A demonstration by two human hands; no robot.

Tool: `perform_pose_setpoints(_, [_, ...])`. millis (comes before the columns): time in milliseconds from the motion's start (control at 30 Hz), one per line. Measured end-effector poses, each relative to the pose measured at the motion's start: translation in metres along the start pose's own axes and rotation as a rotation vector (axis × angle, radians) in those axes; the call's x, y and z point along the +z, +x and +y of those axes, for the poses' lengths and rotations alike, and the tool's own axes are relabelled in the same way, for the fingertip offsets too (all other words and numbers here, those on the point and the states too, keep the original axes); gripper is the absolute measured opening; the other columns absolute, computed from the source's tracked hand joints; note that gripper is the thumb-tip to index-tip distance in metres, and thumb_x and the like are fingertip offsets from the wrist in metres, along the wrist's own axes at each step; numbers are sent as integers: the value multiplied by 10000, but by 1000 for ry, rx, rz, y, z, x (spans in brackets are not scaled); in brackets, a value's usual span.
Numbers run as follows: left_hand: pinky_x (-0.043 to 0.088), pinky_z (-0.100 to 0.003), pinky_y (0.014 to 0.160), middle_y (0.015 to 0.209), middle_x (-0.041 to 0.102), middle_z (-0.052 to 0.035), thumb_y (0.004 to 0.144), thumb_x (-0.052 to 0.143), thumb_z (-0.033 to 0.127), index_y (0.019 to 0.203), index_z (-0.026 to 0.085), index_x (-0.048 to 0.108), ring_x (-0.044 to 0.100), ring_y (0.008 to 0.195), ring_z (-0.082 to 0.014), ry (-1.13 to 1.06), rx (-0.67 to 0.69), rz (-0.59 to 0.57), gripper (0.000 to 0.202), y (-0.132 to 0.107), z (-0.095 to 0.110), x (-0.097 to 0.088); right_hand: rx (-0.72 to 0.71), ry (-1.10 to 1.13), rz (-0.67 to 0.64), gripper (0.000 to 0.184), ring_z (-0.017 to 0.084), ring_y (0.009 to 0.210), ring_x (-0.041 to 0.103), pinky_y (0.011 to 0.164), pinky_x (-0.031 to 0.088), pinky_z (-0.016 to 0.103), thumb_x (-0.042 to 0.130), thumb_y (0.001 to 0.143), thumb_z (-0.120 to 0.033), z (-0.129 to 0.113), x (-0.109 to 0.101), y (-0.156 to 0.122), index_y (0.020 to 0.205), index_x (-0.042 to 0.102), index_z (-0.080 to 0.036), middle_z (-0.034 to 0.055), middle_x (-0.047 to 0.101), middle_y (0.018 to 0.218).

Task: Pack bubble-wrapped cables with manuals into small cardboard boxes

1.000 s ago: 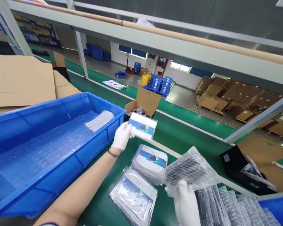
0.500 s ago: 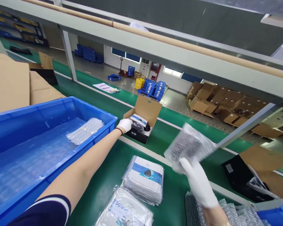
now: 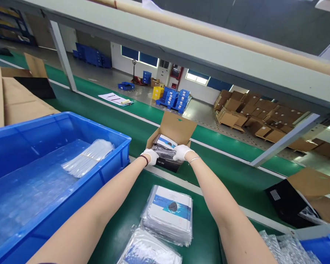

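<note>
An open cardboard box [image 3: 169, 165] with a black front stands on the green belt, its lid raised at the back. Gloved in white, my left hand [image 3: 151, 157] is closed at the box's left front corner. My right hand [image 3: 182, 152], also gloved, is at the right front of the opening, its fingers closed on a dark packet in clear wrap [image 3: 165, 152] lying across the box. Behind the packet a white and blue booklet [image 3: 166, 142] shows inside. The fingertips of both hands are partly hidden. Bagged booklets [image 3: 170, 209] are stacked on the near bench.
At left stands a large blue bin [image 3: 99, 168] holding a bundle of clear plastic bags [image 3: 89, 157]. Another open black box [image 3: 286, 201] is on the belt at right. Bubble-wrapped packets [image 3: 286, 247] sit at lower right. A rail [image 3: 209, 40] crosses overhead; a clipboard [image 3: 115, 99] lies beyond.
My right hand has moved left and away from me, carrying the wrapped packet from above the bench into the box. My left hand has stayed at the box's left side.
</note>
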State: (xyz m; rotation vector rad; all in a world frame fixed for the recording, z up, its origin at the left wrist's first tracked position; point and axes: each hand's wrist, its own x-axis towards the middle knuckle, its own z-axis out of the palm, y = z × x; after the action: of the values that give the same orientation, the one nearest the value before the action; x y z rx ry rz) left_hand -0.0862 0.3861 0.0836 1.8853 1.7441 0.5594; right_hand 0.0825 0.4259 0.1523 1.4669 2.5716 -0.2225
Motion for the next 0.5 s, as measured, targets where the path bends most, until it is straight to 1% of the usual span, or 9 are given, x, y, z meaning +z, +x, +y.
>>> perform_pose_setpoints(67, [406, -504, 986, 1067, 653, -136, 724, 727, 236, 962, 151, 692, 566, 1110, -303, 166, -14, -76, 254, -1, 1, 6, 14, -60, -85, 386, 325, 940, 661, 782, 501, 350, 806, 558, -217, 8, 0, 8, 923, 725, -125, 163, 710, 991])
perform_pose_setpoints(133, [387, -507, 996, 1024, 662, -167, 579, 735, 105, 856, 143, 721, 553, 1121, -365, 290, 12, -103, 281, -4, 3, 14, 20, -95, -141, 430, 324, 921, 667, 781, 511, 361, 834, 544, -249, 10, 1, 17, 938, 726, -117, 159, 714, 969])
perform_pose_setpoints(167, [374, -501, 1011, 1036, 656, -182, 543, 716, 73, 846, 137, 727, 543, 1132, -380, 338, 38, -96, 310, -6, 4, 18, 21, -102, -158, 451, 315, 912, 670, 782, 515, 361, 841, 551, -271, 10, 4, 21, 958, 722, -116, 152, 716, 963])
perform_pose_setpoints(233, [319, -497, 1066, 1113, 626, -199, 558, 670, 65, 903, 115, 728, 521, 1160, -376, 404, 98, -47, 354, -13, 7, 25, 18, -104, -180, 471, 288, 911, 668, 793, 522, 360, 839, 589, -309, 8, 12, 27, 997, 711, -113, 144, 713, 977])
perform_pose_setpoints(300, [282, -466, 1104, 1230, 571, -203, 637, 599, 71, 1000, 94, 706, 508, 1186, -343, 431, 144, 26, 380, -20, 11, 30, 17, -96, -190, 441, 258, 940, 660, 830, 522, 374, 806, 668, -334, 7, 23, 28, 1031, 691, -111, 139, 700, 1026])
perform_pose_setpoints(367, [327, -402, 1089, 1315, 528, -173, 713, 503, 58, 1125, 107, 660, 518, 1189, -289, 426, 177, 79, 443, -26, 18, 32, 17, -87, -191, 366, 233, 996, 640, 888, 505, 400, 737, 772, -346, 12, 33, 25, 1059, 671, -129, 126, 677, 1093])
perform_pose_setpoints(433, [404, -353, 1025, 1313, 550, -127, 748, 458, 58, 1241, 162, 601, 548, 1160, -254, 414, 233, 58, 524, -28, 26, 33, 18, -71, -182, 308, 218, 1055, 614, 943, 478, 422, 658, 853, -364, 19, 40, 17, 1086, 655, -162, 104, 650, 1159])
perform_pose_setpoints(500, [451, -363, 967, 1214, 624, -110, 743, 486, 81, 1259, 204, 597, 590, 1096, -265, 415, 281, -14, 542, -25, 37, 33, 31, -49, -154, 321, 221, 1107, 588, 980, 453, 436, 615, 885, -391, 28, 42, 8, 1128, 640, -182, 101, 623, 1219])
